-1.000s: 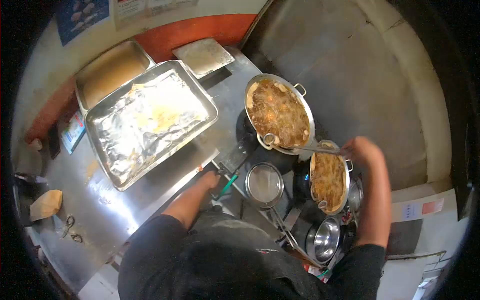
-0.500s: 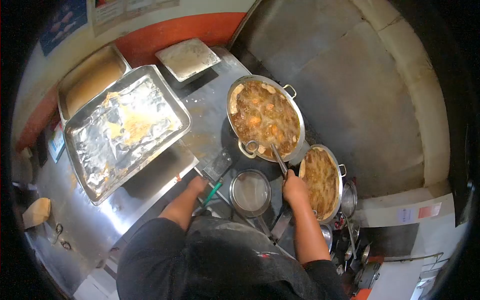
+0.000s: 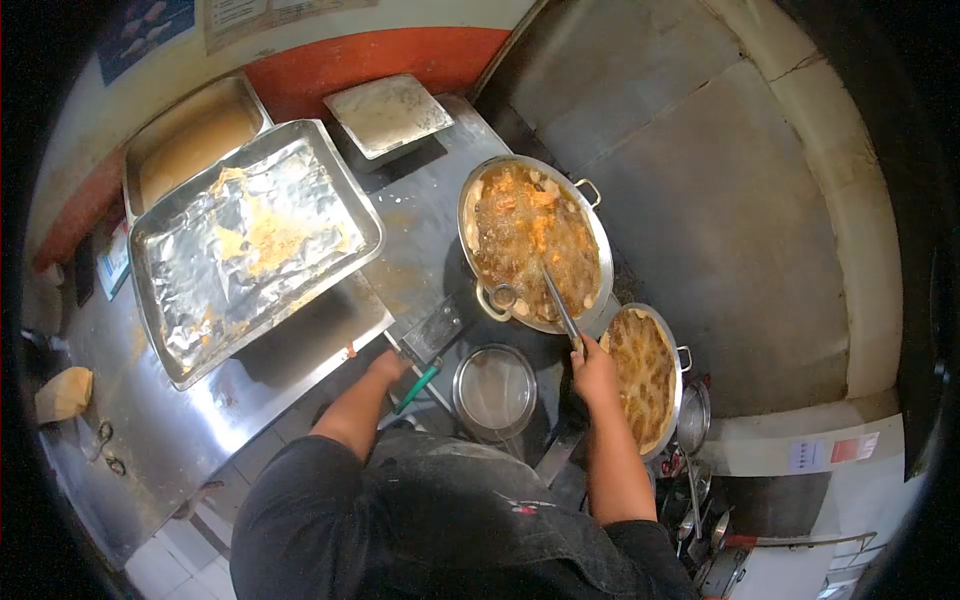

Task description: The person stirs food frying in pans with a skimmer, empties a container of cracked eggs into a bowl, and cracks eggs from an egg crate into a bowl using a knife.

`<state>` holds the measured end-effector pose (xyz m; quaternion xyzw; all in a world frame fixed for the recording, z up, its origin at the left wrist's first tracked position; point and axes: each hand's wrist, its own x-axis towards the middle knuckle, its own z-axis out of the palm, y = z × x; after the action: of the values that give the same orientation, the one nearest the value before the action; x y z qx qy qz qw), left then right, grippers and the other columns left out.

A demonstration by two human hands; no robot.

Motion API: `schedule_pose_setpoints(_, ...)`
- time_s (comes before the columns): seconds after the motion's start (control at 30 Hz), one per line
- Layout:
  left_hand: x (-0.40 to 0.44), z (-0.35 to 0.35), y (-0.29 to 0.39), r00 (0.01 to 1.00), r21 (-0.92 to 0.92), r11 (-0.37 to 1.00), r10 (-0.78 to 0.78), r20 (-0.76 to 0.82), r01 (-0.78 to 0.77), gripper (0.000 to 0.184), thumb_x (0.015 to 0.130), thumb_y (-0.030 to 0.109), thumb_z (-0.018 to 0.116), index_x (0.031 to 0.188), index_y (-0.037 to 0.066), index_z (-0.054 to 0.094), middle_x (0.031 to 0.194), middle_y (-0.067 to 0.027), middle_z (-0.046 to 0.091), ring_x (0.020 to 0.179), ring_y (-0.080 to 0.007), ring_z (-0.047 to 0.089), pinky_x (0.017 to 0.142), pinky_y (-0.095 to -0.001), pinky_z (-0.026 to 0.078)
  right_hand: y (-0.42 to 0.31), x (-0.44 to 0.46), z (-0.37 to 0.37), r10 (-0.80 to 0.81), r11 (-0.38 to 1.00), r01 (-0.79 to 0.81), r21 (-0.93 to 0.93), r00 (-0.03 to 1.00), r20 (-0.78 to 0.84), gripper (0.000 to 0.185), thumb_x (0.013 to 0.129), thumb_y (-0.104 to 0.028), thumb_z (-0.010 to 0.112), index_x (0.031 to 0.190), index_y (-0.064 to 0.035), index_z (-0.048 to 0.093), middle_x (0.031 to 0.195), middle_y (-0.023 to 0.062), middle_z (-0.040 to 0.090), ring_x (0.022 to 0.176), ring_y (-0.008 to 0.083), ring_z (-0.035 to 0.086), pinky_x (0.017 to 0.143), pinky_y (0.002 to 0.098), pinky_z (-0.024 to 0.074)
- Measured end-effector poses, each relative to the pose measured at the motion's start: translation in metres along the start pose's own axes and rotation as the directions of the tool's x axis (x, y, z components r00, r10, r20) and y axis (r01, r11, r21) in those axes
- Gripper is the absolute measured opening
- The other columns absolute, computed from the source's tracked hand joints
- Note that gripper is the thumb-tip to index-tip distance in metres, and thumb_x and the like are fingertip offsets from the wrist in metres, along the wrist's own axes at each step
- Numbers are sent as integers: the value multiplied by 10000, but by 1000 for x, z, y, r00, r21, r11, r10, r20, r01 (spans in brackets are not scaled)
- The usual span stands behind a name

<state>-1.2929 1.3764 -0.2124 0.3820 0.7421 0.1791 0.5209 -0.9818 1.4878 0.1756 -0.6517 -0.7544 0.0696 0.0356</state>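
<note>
My right hand (image 3: 597,377) is closed around the handle of a long, narrow metal utensil (image 3: 563,312). Its far end dips into the bubbling oil of a large two-handled pan (image 3: 607,262), so its tip is hidden. Orange-brown pieces (image 3: 540,200) show in the froth, and paler pieces (image 3: 473,228) lie along the pan's rim. My left hand (image 3: 386,368) is at the counter's front edge, beside a green-handled tool (image 3: 418,385); its fingers are not clear. Between my hands is a round strainer (image 3: 494,388) with fine mesh.
A second pan (image 3: 677,375) of bubbling oil stands at right. A foil-lined tray (image 3: 372,250) lies on the steel counter (image 3: 250,420), with a deep pan (image 3: 130,170) and a covered rectangular container (image 3: 388,112) behind. Scissors (image 3: 105,445) lie at far left.
The orange-brown pieces have gathered into a streak from the pan's middle to its far side, with more froth. The utensil's tip has moved slightly farther into the pan.
</note>
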Motion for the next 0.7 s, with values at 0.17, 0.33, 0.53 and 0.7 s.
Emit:
schedule_pose_setpoints(0.17, -33, -21, 25, 1000, -6, 1000, -16, 25, 16, 630, 921, 460, 698, 1328, -13, 615, 1306, -288, 646, 1230, -417, 629, 1037, -465, 480, 15, -21, -12, 12, 998, -11, 57, 1000, -26, 462, 935, -233, 685, 1370, -89, 628, 1138, 272, 702, 1056, 456, 675, 921, 502, 534)
schedule_pose_setpoints(0.33, -36, -22, 27, 999, 5, 1000, -30, 36, 29, 633, 922, 451, 703, 1342, -11, 601, 1343, -287, 624, 1259, -410, 609, 1054, -464, 466, 5, -50, -38, 67, 997, -67, 28, 998, -7, 457, 940, -224, 679, 1375, -94, 625, 1131, 277, 698, 1053, 460, 674, 918, 505, 533)
schedule_pose_setpoints(0.53, -44, -26, 36, 998, 24, 998, -55, 23, 55, 650, 921, 441, 702, 1376, -5, 569, 1364, -279, 614, 1293, -403, 587, 1075, -463, 455, 5, -74, -60, 48, 997, -48, -61, 999, -14, 459, 930, -206, 669, 1380, -123, 622, 1079, 285, 702, 996, 478, 678, 884, 538, 540)
schedule_pose_setpoints(0.7, -50, -30, 40, 998, 27, 998, -50, 27, 49, 669, 921, 448, 700, 1402, 9, 549, 1392, -272, 597, 1318, -402, 569, 1093, -461, 446, -10, -87, -87, 96, 975, -90, -204, 995, 23, 472, 912, -209, 684, 1379, -169, 625, 1019, 275, 709, 962, 480, 680, 863, 558, 538)
